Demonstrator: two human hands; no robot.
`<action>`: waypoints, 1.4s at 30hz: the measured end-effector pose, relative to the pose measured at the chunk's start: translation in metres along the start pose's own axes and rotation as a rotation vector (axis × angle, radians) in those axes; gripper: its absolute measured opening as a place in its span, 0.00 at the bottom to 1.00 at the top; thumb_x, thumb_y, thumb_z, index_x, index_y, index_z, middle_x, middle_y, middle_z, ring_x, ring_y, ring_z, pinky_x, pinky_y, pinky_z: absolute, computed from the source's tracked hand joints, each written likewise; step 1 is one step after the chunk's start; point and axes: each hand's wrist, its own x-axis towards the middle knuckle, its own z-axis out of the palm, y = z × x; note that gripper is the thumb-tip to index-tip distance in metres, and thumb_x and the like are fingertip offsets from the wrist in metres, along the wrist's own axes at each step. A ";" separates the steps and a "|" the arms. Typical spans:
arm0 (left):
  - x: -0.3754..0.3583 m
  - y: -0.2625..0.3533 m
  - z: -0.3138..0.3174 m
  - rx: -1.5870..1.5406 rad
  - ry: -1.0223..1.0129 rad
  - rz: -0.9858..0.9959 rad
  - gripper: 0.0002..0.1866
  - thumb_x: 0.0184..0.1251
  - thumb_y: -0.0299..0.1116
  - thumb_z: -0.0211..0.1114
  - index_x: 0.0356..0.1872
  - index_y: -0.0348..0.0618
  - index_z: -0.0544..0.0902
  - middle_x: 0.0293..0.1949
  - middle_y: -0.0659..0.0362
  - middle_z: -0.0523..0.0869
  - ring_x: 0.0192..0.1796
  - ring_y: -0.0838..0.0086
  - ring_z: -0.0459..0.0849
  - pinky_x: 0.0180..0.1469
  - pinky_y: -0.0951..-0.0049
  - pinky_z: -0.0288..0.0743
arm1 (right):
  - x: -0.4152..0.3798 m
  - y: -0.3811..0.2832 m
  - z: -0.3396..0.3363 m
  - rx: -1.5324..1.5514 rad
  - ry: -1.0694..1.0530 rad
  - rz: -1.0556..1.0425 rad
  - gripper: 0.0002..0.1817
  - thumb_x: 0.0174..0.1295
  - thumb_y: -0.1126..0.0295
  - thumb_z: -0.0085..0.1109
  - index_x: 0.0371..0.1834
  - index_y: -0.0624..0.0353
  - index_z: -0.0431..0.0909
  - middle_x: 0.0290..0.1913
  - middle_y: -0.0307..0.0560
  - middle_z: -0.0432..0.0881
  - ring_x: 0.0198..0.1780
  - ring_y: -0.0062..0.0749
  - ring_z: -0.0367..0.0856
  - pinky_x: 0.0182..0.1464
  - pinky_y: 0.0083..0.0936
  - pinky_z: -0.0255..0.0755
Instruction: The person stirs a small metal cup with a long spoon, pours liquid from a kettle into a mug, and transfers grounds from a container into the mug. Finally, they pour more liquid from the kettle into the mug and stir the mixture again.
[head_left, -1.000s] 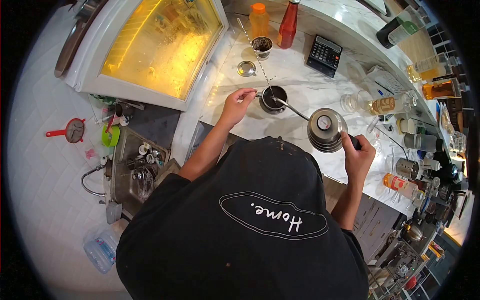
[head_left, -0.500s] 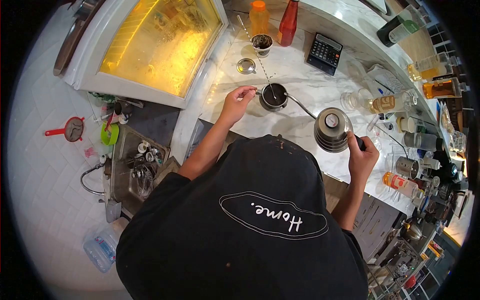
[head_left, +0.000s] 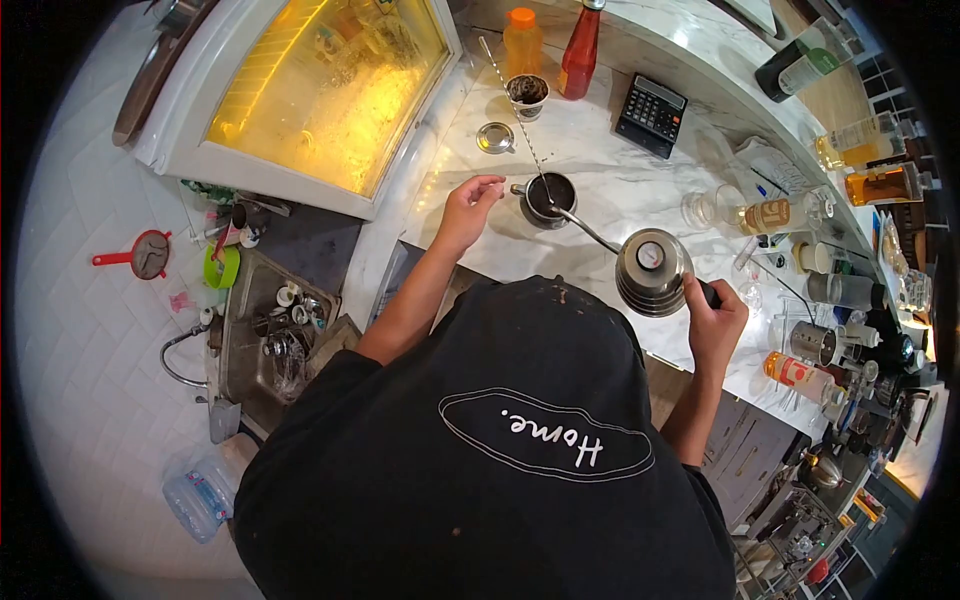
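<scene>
A steel gooseneck kettle (head_left: 652, 272) hangs over the marble counter, its black handle in my right hand (head_left: 716, 318). The spout tip is over the near rim of a small metal cup (head_left: 549, 203) with dark contents. A long twisted spoon (head_left: 520, 125) leans in this cup. My left hand (head_left: 468, 210) is just left of the cup's handle, apart from it, fingers loosely curled with nothing visible in them. Beyond the cup lie a small round metal lid (head_left: 494, 138) and a paper cup of dark grounds (head_left: 527, 92).
Behind stand an orange-capped bottle (head_left: 522, 45), a red bottle (head_left: 581, 55) and a calculator (head_left: 651, 115). A lit glass case (head_left: 325, 95) is at the left, above a sink (head_left: 240, 345) with dishes. Glassware and bottles (head_left: 785, 212) crowd the right side.
The kettle and my right hand have moved slightly left and nearer my body, the spout tip shifting to the cup's near rim. My left hand has come away from the cup's handle.
</scene>
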 end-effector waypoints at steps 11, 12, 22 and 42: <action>-0.004 0.012 0.004 0.035 -0.028 -0.111 0.18 0.80 0.46 0.62 0.61 0.50 0.85 0.49 0.61 0.91 0.55 0.76 0.85 0.56 0.68 0.73 | 0.006 -0.005 0.005 -0.031 0.076 -0.045 0.20 0.63 0.63 0.74 0.23 0.69 0.81 0.17 0.33 0.72 0.23 0.15 0.64 0.26 0.21 0.59; -0.002 0.012 0.004 0.037 -0.034 -0.115 0.18 0.79 0.46 0.62 0.61 0.50 0.85 0.50 0.62 0.91 0.55 0.76 0.85 0.56 0.68 0.73 | 0.006 -0.007 0.007 -0.006 0.067 -0.039 0.20 0.64 0.62 0.74 0.23 0.68 0.80 0.18 0.31 0.70 0.24 0.14 0.63 0.26 0.21 0.57; -0.003 0.021 0.006 0.019 -0.028 -0.158 0.17 0.79 0.38 0.64 0.59 0.38 0.84 0.47 0.57 0.90 0.53 0.74 0.86 0.60 0.72 0.77 | 0.002 0.001 0.002 0.037 0.023 -0.001 0.19 0.60 0.64 0.77 0.22 0.69 0.81 0.17 0.33 0.72 0.23 0.15 0.64 0.26 0.22 0.59; -0.030 -0.048 -0.021 1.082 0.115 0.308 0.28 0.57 0.46 0.79 0.59 0.53 0.85 0.67 0.53 0.76 0.72 0.56 0.68 0.68 0.48 0.60 | 0.021 0.066 0.071 0.538 0.268 0.224 0.20 0.63 0.65 0.77 0.19 0.62 0.78 0.20 0.27 0.69 0.24 0.12 0.59 0.27 0.20 0.49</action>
